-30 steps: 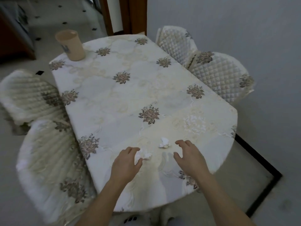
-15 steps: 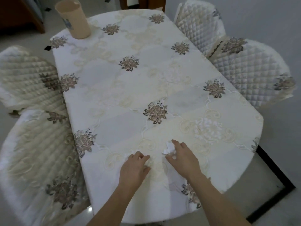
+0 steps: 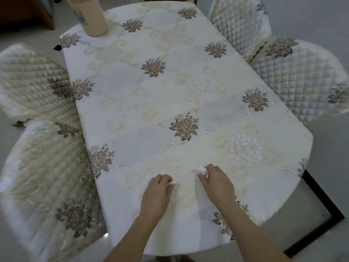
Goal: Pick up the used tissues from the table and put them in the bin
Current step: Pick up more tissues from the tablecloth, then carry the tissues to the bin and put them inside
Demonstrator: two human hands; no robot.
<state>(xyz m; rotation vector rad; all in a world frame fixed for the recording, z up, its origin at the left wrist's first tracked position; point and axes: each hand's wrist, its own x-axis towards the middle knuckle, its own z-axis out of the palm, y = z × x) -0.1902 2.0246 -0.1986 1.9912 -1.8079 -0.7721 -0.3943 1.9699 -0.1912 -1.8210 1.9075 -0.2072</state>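
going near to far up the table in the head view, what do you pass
left hand and right hand side by side, each closed on a tissue (left tissue, right tissue) → bare floral tablecloth → tan bin at the far left corner

Home dining room: my table (image 3: 170, 91) wears a floral embroidered cloth; quilted-cover chairs (image 3: 302, 82) stand at 9 and 2 o'clock; tiled floor (image 3: 321, 176).

Soft even daylight; faint shadows; slight overall blur; wide-angle bending at edges; no glare.
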